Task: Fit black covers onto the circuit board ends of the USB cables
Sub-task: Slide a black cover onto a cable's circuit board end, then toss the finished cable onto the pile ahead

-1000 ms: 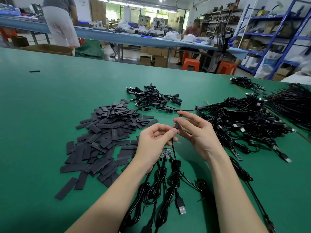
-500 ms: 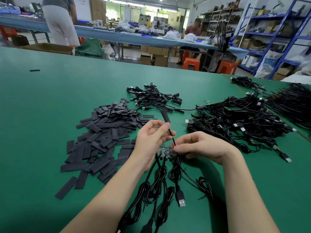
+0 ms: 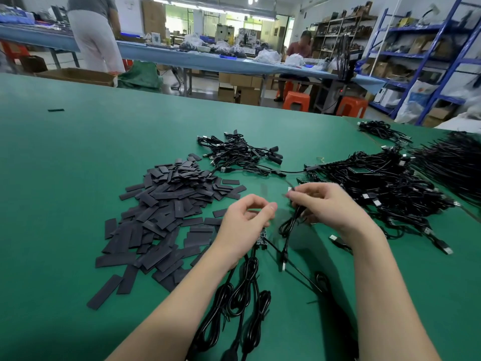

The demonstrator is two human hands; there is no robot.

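The right hand point(image 3: 330, 207) is pinching a blurred black USB cable point(image 3: 287, 225) between its fingertips, lifting it off the green table point(image 3: 78, 178), while the left hand point(image 3: 242, 225), fingers curled with thumb and forefinger nearly touching, is hovering over a circuit board point(image 3: 261, 237), with the heap of black covers point(image 3: 166, 212) lying just to its left.

Both hands work over the green table point(image 3: 65, 178). The right hand point(image 3: 330, 207) pinches a looped black USB cable point(image 3: 287, 227), its plug dangling just above the mat. The left hand point(image 3: 242, 225) curls over a small circuit board point(image 3: 261, 237), fingers loosely bent. A heap of flat black covers point(image 3: 166, 212) lies left of them; tangled cables point(image 3: 385, 188) pile up to the right.
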